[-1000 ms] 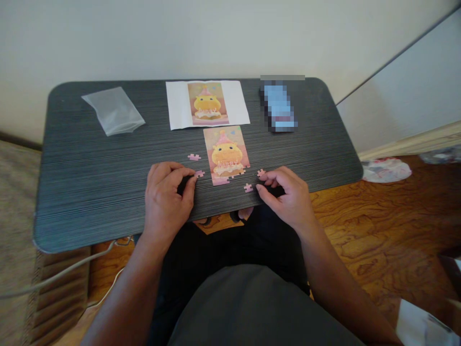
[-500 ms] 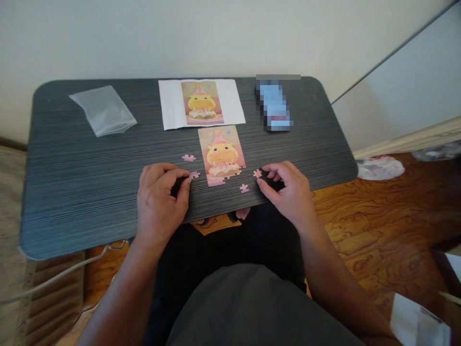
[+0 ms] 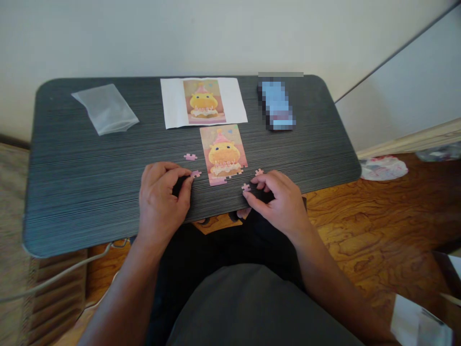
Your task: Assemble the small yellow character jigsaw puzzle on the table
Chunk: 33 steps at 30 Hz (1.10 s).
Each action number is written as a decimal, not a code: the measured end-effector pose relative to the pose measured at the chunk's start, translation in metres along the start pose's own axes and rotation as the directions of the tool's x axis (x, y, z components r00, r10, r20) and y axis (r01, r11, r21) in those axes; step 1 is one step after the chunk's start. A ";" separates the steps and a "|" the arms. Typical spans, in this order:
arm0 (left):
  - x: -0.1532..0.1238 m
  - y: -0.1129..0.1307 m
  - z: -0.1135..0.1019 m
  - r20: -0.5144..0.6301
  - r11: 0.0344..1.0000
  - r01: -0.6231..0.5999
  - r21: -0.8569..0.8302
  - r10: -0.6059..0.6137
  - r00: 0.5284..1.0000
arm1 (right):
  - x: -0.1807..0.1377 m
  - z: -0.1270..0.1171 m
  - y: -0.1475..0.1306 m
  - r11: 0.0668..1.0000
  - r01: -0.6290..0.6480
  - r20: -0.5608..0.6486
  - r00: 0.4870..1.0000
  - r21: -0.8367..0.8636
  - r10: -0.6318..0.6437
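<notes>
A jigsaw puzzle [image 3: 224, 151] of a yellow animal in a pink party hat lies on the dark table, its lower right edge ragged where pieces are absent. Left of it, my left hand [image 3: 163, 194] pinches a pink puzzle piece [image 3: 196, 174] between thumb and forefinger. My right hand [image 3: 279, 202] is at the lower right, thumb and forefinger apart, the thumb tip at a loose pink piece [image 3: 246, 187]. Another piece [image 3: 259, 172] lies just beyond the right fingers. One more pink piece [image 3: 190, 157] rests beyond my left fingertips.
Behind the puzzle lies a white sheet [image 3: 234, 101] printed with the same picture. A clear plastic bag [image 3: 108, 110] is at the table's back left, and a pixelated blue object [image 3: 277, 103] at the back right. The table [image 3: 90, 192] stands against a pale wall.
My right hand has moved left and toward me, from the piece at the right to the lower loose piece. My left hand keeps its pinch in the same place.
</notes>
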<state>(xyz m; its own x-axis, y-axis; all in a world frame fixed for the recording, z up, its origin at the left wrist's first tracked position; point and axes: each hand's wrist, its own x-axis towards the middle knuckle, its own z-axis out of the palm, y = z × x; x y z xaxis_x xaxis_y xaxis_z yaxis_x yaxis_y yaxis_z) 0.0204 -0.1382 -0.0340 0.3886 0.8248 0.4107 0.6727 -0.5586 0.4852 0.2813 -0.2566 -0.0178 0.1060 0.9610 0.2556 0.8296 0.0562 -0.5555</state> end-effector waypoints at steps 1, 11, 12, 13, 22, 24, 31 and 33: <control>0.000 0.000 0.000 -0.002 1.000 -0.005 -0.001 0.005 1.000 | 0.000 0.001 -0.002 1.000 0.000 0.009 1.000 -0.014 0.000; 0.000 0.002 -0.001 0.001 1.000 0.001 -0.001 -0.001 1.000 | 0.004 0.003 -0.009 0.998 -0.031 0.044 0.998 -0.057 0.033; 0.000 0.002 -0.001 0.001 1.000 0.003 -0.001 -0.003 1.000 | 0.005 0.003 -0.009 0.998 -0.030 0.048 0.998 -0.053 0.033; 0.000 0.002 -0.001 0.001 1.000 0.004 -0.003 -0.004 1.000 | 0.006 0.002 -0.009 0.998 -0.028 0.051 0.998 -0.049 0.030; 0.000 0.002 -0.001 0.006 1.000 0.023 -0.019 -0.023 1.000 | 0.010 -0.006 -0.003 1.000 -0.006 0.049 0.999 0.002 0.006; 0.000 0.003 -0.001 0.016 0.999 0.033 -0.015 -0.032 0.999 | 0.014 -0.010 0.000 1.000 0.009 0.033 0.999 0.015 -0.009; 0.001 0.003 -0.001 0.015 0.999 0.036 -0.016 -0.036 0.999 | 0.044 -0.020 0.021 0.986 0.167 0.114 0.980 -0.018 -0.164; 0.000 0.003 -0.001 0.011 0.999 0.033 -0.019 -0.033 0.999 | 0.051 -0.020 0.027 0.978 0.206 0.170 0.965 -0.018 -0.200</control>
<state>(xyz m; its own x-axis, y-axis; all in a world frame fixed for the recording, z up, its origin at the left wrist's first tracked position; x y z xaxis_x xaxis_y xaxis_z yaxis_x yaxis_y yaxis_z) 0.0220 -0.1398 -0.0314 0.3737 0.8435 0.3858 0.6733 -0.5328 0.5126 0.3199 -0.2114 -0.0042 -0.1573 0.9620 0.2234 0.8433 0.2485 -0.4765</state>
